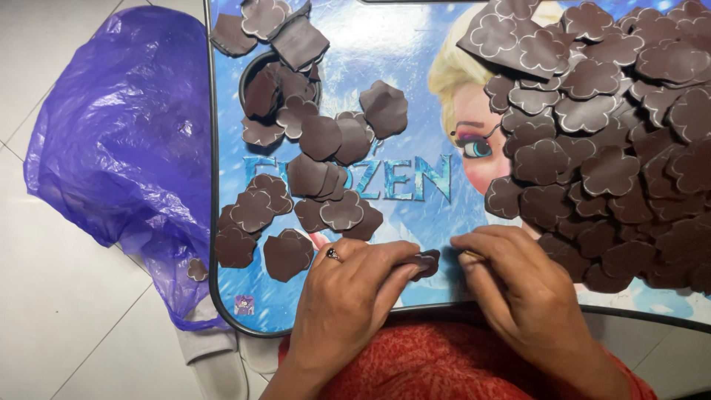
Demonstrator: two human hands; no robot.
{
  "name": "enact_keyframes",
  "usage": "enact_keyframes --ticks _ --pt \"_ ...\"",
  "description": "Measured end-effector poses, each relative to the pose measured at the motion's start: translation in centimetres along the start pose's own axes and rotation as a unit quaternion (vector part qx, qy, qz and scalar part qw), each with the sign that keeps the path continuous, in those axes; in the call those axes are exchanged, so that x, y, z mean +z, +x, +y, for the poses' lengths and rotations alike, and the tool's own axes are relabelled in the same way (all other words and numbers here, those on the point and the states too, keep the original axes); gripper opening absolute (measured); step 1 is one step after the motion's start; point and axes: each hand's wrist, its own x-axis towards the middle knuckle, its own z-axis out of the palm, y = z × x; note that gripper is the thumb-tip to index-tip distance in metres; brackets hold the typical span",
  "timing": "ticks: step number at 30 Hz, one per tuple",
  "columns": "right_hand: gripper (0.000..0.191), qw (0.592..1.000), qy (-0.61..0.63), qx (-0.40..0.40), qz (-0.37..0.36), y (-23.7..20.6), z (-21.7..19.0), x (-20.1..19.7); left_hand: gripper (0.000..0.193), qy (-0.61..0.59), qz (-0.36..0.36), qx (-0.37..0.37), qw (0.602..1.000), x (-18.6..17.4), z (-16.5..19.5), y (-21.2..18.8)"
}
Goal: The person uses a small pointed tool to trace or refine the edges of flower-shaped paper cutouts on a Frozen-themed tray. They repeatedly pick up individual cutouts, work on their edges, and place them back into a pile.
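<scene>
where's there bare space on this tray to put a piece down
Bare tray shows between the left scatter of brown pieces and the big right pile, above both hands. The right side is packed. The left hand pinches one piece.

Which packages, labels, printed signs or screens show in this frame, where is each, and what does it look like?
Printed picture on the lap tray: covers its top, icy blue, a cartoon figure with blond hair, large pale-blue lettering mid-tray.
Small sticker: tray's near left corner, square, purple and white.
Plastic bag: on the floor left of the tray, crumpled, translucent purple, unprinted.
No screens.
</scene>
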Motion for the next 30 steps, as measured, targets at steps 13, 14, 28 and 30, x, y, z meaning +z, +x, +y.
enact_keyframes --ticks 13,14,28,30 --pt "0.015 0.994 -0.100 -0.018 0.040 1.0 0.1 1.3 0.024 -0.150 0.104 -0.187 0.965 1.8 -0.5 -1.2" --pt "0.016 0.994 -0.098 -0.025 0.043 1.0 0.1 1.3 0.024 -0.154 0.115 -0.199 0.961 1.9 -0.4 -1.3" --pt "0.013 0.994 -0.049 -0.020 0.098 1.4 0.5 -5.0 0.032 0.101 0.106 -0.048 0.988 3.0 0.9 0.0" --pt "0.010 0.982 -0.067 0.039 0.171 1.2 1.4 -7.7 0.036 0.107 0.104 -0.049 0.988 3.4 0.5 0.1"
